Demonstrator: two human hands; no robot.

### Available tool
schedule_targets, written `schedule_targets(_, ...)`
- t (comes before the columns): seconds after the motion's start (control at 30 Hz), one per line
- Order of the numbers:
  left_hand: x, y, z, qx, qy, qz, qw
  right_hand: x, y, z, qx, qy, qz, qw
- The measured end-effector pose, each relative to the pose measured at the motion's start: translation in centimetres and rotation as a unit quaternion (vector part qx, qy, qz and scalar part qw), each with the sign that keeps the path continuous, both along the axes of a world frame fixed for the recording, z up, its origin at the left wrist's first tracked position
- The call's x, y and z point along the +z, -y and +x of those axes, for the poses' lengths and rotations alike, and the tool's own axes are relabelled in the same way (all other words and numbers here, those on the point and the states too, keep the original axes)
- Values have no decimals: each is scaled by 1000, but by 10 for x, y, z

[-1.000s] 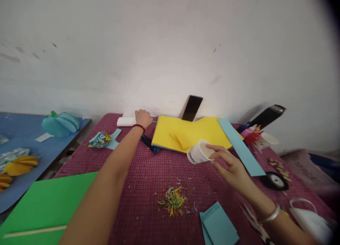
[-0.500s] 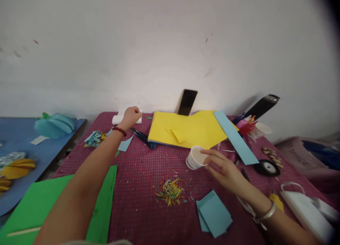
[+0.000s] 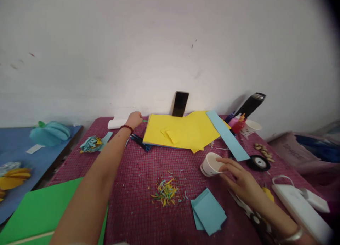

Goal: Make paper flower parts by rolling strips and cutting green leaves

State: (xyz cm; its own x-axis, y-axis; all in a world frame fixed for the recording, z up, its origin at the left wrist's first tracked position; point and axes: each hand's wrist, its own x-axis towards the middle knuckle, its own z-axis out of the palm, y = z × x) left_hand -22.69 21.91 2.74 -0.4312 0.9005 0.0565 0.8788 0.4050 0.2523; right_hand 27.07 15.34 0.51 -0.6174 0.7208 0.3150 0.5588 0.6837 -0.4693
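Paper cup [image 3: 211, 164] lies tipped on its side on the bench [image 3: 138, 181], mid-right, mouth facing near-left. Right hand [image 3: 240, 179] fingers [image 3: 225, 161] curl loosely over the rim & wall, touching, not squeezing hard. Cup looks light, thin-walled, prob. crushes easily w/ pressure, so best held round the wall w/ thumb opposite the fingers. Left hand [image 3: 134, 119] is at far edge by a white roll [image 3: 115, 124]; fingers bunched, can't tell if pinching anything. Yellow paper [image 3: 183, 131] sits just beyond the cup.
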Motion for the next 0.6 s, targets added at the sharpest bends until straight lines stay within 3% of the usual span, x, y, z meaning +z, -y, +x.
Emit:
schedule_targets(0.17,-20,-37,5,17,-45,-65,997,-6,-2,7,-26,8,-25,999)
schedule_targets(0.33,-30,-48,9,28,-74,-104,991,-3,1,-2,-8,24,-40,999)
schedule_targets(0.43,-18,-41,6,25,-89,-99,991,-3,2,-3,1,26,-34,999)
schedule_targets(0.6,22,-18,-8,-2,-96,-77,992,-5,2,-3,17,18,-26,999)
